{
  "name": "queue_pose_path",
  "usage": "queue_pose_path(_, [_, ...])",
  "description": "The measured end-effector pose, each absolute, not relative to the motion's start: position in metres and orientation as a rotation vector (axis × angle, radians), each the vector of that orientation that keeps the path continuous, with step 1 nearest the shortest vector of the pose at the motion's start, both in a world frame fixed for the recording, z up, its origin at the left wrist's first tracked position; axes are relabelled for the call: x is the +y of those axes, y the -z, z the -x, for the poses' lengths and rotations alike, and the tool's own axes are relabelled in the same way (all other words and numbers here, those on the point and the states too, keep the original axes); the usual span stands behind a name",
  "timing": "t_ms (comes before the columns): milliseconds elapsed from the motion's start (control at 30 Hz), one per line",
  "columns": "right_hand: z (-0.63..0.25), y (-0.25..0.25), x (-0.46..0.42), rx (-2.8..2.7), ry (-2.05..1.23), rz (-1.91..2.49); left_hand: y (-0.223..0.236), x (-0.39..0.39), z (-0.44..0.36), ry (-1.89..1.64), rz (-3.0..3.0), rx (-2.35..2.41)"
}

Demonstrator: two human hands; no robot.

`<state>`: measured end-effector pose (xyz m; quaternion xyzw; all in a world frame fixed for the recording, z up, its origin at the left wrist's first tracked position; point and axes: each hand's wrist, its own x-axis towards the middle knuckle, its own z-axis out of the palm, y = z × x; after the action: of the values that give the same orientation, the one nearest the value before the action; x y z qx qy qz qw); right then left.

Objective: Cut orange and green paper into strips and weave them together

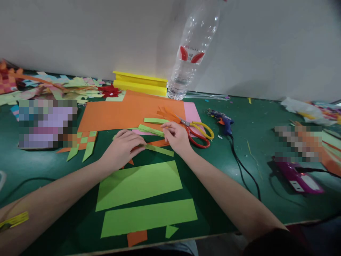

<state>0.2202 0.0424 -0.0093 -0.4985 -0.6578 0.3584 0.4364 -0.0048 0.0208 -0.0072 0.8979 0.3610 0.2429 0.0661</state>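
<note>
My left hand (124, 147) is closed, thumb and fingertips pinched at the near end of a green paper strip (161, 150) that points right. Just beside it, my right hand (177, 137) has its fingers bent together at the end of another green paper strip (150, 130). A further green strip (156, 121) lies a little beyond. Orange strips (160, 143) show between and under the hands. Scissors (197, 132) with red and yellow handles lie just past my right hand. Left of my left hand sits a woven orange-and-green paper piece (86, 140).
Two wide green paper sheets (140, 185) (149, 217) lie nearer me. Orange sheets (112, 113) spread behind the hands. A tall plastic bottle (193, 49) stands by the wall. A glue gun (225, 122) with a cord, a purple power strip (298, 176) and paper scraps (64, 87) surround the work.
</note>
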Motion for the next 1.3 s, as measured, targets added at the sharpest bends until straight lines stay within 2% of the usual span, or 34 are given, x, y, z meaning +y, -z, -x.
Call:
queue_pose_path(867, [-0.219,0.007,0.038,-1.581,-0.901,1.163,0.006,0.018,0.005,-0.867,-2.69,1.141])
queue_pose_path(1300, [-0.214,0.005,0.026,-2.139,-0.584,0.932,0.003,0.016,0.003,-1.079,-2.745,1.134])
